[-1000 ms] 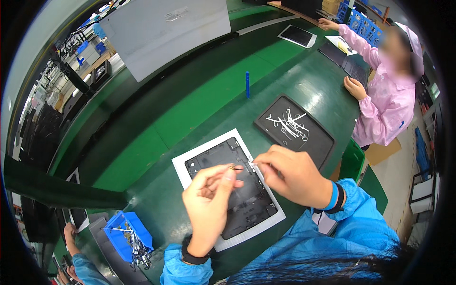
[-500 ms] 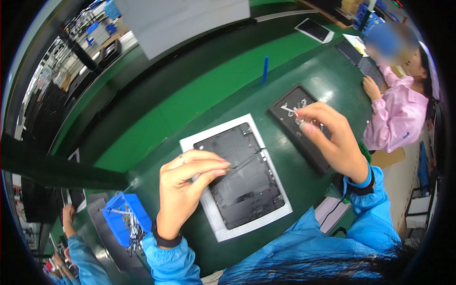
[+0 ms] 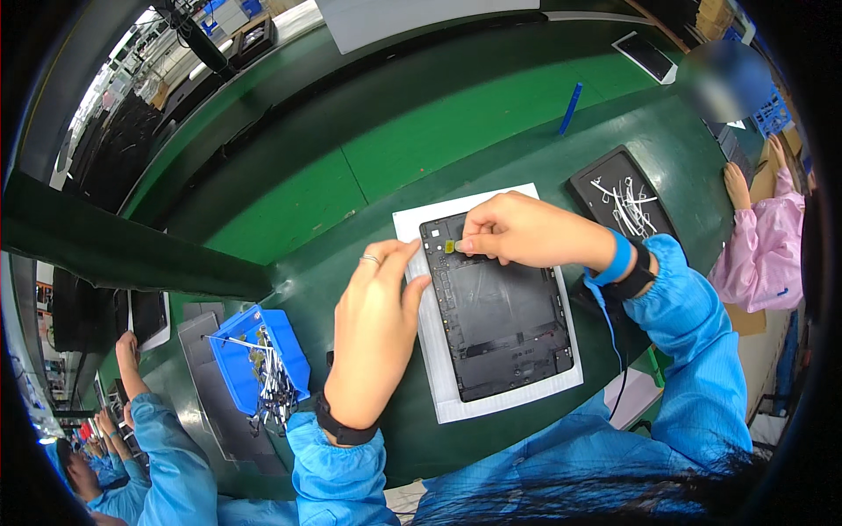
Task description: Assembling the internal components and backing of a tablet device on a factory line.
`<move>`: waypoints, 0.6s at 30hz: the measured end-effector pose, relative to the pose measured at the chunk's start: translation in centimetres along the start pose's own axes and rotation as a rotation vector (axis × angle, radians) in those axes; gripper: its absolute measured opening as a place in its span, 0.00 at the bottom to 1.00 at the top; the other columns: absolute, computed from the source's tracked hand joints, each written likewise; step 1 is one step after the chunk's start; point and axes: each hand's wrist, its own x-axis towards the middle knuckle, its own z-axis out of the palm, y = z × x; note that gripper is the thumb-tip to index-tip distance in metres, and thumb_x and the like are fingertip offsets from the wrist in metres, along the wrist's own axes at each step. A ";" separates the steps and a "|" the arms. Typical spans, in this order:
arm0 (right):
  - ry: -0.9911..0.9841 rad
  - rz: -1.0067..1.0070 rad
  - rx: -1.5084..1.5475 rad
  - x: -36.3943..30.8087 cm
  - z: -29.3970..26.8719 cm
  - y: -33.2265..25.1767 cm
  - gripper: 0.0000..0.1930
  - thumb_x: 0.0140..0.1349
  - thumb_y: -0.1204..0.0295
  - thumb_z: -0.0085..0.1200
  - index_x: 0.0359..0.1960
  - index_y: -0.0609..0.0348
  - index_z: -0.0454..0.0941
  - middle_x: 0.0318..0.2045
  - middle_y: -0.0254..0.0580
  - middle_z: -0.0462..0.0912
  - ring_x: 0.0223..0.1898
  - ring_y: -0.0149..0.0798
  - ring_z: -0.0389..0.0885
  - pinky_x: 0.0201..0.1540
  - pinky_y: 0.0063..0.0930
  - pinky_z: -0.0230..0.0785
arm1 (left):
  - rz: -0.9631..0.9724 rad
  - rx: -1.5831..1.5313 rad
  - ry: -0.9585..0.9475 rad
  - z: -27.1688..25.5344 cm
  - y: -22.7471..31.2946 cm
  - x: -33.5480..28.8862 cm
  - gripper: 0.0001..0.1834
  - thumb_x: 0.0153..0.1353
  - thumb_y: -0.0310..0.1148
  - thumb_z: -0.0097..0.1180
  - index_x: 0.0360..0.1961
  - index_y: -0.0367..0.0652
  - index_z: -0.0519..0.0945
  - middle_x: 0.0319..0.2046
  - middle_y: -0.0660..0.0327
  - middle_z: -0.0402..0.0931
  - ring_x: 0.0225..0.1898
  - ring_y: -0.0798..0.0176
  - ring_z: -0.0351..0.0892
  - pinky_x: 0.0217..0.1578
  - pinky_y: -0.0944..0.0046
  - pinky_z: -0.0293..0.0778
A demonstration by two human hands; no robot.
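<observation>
Reaching the yellow piece, right hand bunched, hold unclear, now away from the tray; left hand empty, half-spread.

Our right hand has fingertips at a yellow tab on the black tablet housing; our left hand, fingers parted, hovers nearby.

A dark green workbench fills the middle, and a brighter green strip curves along its far side – a thin seam crosses it. At the top stands 1 pale grey panel. A dark green beam cuts in from the left. Cluttered equipment crowds the bright upper left – pale floor shows at right.
</observation>
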 end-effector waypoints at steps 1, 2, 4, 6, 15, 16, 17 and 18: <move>0.027 0.007 -0.155 0.8 0.4 0.5 0.15 0.71 0.61 0.62 0.36 0.63 0.86 0.24 0.45 0.83 0.28 0.39 0.82 0.36 0.34 0.73 | -0.027 0.093 -0.040 0.1 0.2 -0.3 0.20 0.61 0.25 0.68 0.56 0.37 0.83 0.53 0.50 0.81 0.47 0.45 0.84 0.49 0.54 0.80; 0.011 -0.026 -0.182 1.5 0.8 1.1 0.15 0.69 0.61 0.62 0.33 0.63 0.86 0.26 0.51 0.85 0.30 0.48 0.84 0.37 0.40 0.74 | -0.029 0.091 -0.044 0.4 0.0 -0.3 0.20 0.61 0.25 0.68 0.56 0.37 0.83 0.53 0.50 0.81 0.47 0.45 0.84 0.49 0.54 0.80; -0.010 -0.008 -0.286 2.0 1.0 0.5 0.15 0.69 0.62 0.62 0.34 0.63 0.85 0.25 0.48 0.85 0.28 0.46 0.83 0.37 0.39 0.74 | -0.059 0.158 -0.115 0.6 -0.4 -0.7 0.20 0.61 0.27 0.67 0.55 0.36 0.83 0.54 0.52 0.80 0.49 0.43 0.83 0.49 0.50 0.80; -0.028 0.010 -0.393 2.4 1.2 -0.1 0.14 0.69 0.63 0.61 0.34 0.63 0.85 0.24 0.44 0.85 0.27 0.44 0.83 0.36 0.38 0.74 | -0.040 0.192 -0.112 0.9 -0.5 -0.8 0.20 0.61 0.27 0.67 0.55 0.36 0.83 0.53 0.52 0.80 0.49 0.43 0.83 0.49 0.50 0.80; -0.060 -0.071 -0.484 3.1 1.0 -0.1 0.11 0.66 0.67 0.60 0.32 0.63 0.85 0.27 0.50 0.87 0.33 0.52 0.86 0.41 0.44 0.77 | 0.065 0.305 -0.132 0.9 0.7 -1.2 0.19 0.63 0.23 0.63 0.56 0.35 0.81 0.56 0.54 0.78 0.51 0.48 0.82 0.50 0.51 0.77; -0.080 -0.108 -0.487 3.2 0.9 0.1 0.11 0.66 0.67 0.60 0.32 0.63 0.84 0.27 0.50 0.87 0.33 0.53 0.86 0.41 0.45 0.77 | 0.084 0.324 -0.155 1.0 0.7 -1.2 0.19 0.63 0.21 0.61 0.56 0.34 0.81 0.56 0.54 0.78 0.51 0.48 0.81 0.50 0.51 0.76; -0.098 -0.145 -0.490 3.3 0.8 0.2 0.11 0.66 0.67 0.60 0.32 0.63 0.84 0.27 0.51 0.86 0.33 0.53 0.86 0.40 0.45 0.76 | 0.085 0.323 -0.158 1.2 0.6 -1.2 0.19 0.63 0.21 0.61 0.56 0.34 0.81 0.56 0.54 0.78 0.51 0.48 0.81 0.50 0.51 0.76; -0.098 -0.142 -0.487 3.3 0.7 0.2 0.11 0.66 0.67 0.60 0.32 0.63 0.84 0.27 0.51 0.86 0.33 0.53 0.86 0.40 0.45 0.76 | 0.097 0.329 -0.159 1.3 0.4 -1.1 0.19 0.64 0.21 0.61 0.56 0.34 0.81 0.56 0.54 0.78 0.51 0.49 0.81 0.51 0.52 0.76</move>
